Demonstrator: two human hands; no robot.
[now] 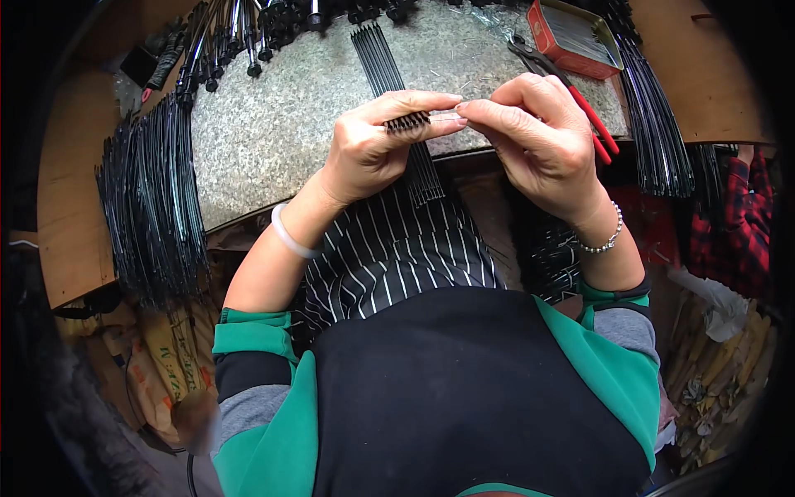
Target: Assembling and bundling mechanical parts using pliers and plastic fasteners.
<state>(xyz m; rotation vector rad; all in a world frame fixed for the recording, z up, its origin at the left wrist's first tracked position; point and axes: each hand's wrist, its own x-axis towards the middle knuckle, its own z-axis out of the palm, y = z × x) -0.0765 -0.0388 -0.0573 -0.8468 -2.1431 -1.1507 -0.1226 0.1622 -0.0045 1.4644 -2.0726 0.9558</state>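
Note:
My left hand (374, 142) is closed, with a black coil-like piece (407, 123) lying along its fingers; it looks like a spring or a spiral of bristles. Its thumb and forefinger point right, toward my right hand (542, 137). That hand pinches thumb against forefinger right at the left fingertips. Whatever sits in this pinch is too small to make out, perhaps a fine wire. Below and behind my left hand, a row of thin black rods (381, 62) lies side by side, running over the near edge of the grey speckled slab (257, 141).
Red-handled pliers (590, 112) lie right of my right hand, beside a red tin (571, 41) holding thin pieces. Bundles of black strands hang at the left (157, 199) and right (658, 124) edges. Several black-and-silver rods (248, 37) stand along the back.

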